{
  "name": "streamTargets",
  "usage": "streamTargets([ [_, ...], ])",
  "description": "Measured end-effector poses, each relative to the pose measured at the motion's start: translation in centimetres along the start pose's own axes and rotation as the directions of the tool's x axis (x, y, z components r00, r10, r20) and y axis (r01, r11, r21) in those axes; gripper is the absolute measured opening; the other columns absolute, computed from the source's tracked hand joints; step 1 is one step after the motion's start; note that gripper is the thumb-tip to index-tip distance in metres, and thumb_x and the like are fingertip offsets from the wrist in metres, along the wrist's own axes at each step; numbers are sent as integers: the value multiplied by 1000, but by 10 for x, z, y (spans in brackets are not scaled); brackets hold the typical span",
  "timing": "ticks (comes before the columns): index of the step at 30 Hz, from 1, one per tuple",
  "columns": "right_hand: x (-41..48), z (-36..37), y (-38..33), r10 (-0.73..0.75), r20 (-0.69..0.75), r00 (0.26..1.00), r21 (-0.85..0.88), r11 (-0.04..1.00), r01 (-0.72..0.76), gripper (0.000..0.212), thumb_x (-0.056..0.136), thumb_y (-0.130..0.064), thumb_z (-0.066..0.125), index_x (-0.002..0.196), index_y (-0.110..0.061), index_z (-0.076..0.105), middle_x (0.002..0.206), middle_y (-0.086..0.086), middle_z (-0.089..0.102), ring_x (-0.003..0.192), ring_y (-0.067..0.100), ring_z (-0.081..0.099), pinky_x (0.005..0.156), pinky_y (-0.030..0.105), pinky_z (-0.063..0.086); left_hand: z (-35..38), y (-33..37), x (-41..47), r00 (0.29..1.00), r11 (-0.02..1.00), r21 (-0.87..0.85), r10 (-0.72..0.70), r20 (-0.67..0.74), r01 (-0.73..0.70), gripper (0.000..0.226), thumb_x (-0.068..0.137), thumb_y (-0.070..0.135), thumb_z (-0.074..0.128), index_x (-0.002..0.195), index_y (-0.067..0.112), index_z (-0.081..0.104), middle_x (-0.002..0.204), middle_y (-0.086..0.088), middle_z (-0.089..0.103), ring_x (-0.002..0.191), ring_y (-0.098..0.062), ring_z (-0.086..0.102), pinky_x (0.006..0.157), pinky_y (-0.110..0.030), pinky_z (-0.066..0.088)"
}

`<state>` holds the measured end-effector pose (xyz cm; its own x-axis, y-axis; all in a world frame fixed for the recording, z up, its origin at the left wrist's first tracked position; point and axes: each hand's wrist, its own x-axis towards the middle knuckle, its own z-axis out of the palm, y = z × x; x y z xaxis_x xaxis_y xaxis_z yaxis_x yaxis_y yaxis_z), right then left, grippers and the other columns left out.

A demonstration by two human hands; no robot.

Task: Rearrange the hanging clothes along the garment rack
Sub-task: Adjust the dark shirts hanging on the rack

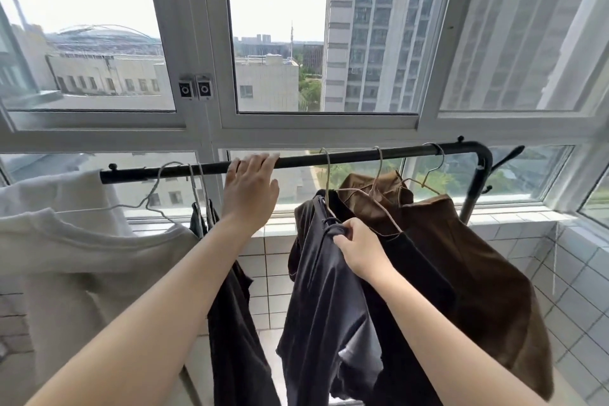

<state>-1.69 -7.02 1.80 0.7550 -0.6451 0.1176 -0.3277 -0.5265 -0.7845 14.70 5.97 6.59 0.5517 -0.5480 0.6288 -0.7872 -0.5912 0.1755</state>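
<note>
A black garment rack bar (346, 158) runs left to right in front of the window. My left hand (250, 191) rests on the bar near its middle, fingers spread over the top. My right hand (357, 247) pinches the shoulder of a dark grey garment (323, 300) that hangs on a wire hanger. To its right hang a black garment (415, 280) and two brown garments (478, 267) on wire hangers. Left of my left arm hang a dark garment (234, 323) and a white shirt (82, 260).
White window frames (211, 128) stand right behind the rack. A tiled white sill and wall (576, 273) close in on the right, near the rack's black upright post (478, 188). A white cloth (75, 188) drapes over the bar's left end.
</note>
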Motion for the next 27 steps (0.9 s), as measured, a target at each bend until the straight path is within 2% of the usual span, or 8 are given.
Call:
streamTargets([
  [3, 0, -1, 2, 11, -26, 1000, 12, 1000, -11, 22, 91, -16, 51, 111, -8, 55, 98, 4, 62, 85, 16, 55, 71, 25, 36, 2, -3, -1, 1000, 1000, 7, 12, 2, -13, 56, 89, 20, 52, 142, 20, 36, 141, 0, 43, 136, -21, 33, 119, -40, 9],
  [8, 0, -5, 4, -4, 24, 1000, -67, 998, 6, 23, 87, -20, 56, 108, -12, 57, 78, -7, 56, 71, 7, 53, 57, 16, 38, 3, -2, -2, 1000, 1000, 0, 18, -9, -18, 59, 87, 20, 55, 142, 19, 36, 140, -1, 44, 135, -23, 33, 119, -40, 8],
  [13, -3, -7, 6, 0, 59, 998, -89, 996, 5, 31, 83, -26, 62, 112, -17, 53, 72, -7, 55, 65, 9, 55, 60, 22, 41, 3, -4, -9, 999, 999, -20, 43, -2, -43, 64, 87, 17, 56, 145, 18, 30, 148, -3, 36, 142, -22, 24, 120, -39, 2],
  [17, -7, -10, 1, -44, 19, 999, -78, 996, 46, 36, 83, -28, 65, 115, -17, 53, 71, -5, 56, 68, 7, 56, 61, 19, 41, -3, -4, -27, 999, 996, -70, 49, -7, -50, 63, 87, 15, 57, 145, 17, 31, 152, -4, 29, 144, -23, 20, 118, -40, 13],
  [21, -11, -11, -14, -168, -143, 975, -43, 986, 163, 32, 87, -22, 62, 117, -17, 53, 69, -4, 53, 65, 8, 53, 60, 16, 41, -9, -14, -54, 1000, 996, -84, 22, 8, -21, 56, 86, 16, 59, 140, 17, 40, 148, -2, 37, 136, -24, 34, 114, -43, 27],
  [27, -21, 12, -43, -252, -57, 966, -22, 968, 251, 14, 89, -17, 58, 103, -16, 61, 74, -1, 56, 66, 9, 52, 62, 20, 44, -26, -49, -98, 990, 980, -138, -137, 41, 141, 42, 88, 16, 56, 129, 16, 51, 139, -2, 48, 130, -21, 42, 109, -41, 35],
])
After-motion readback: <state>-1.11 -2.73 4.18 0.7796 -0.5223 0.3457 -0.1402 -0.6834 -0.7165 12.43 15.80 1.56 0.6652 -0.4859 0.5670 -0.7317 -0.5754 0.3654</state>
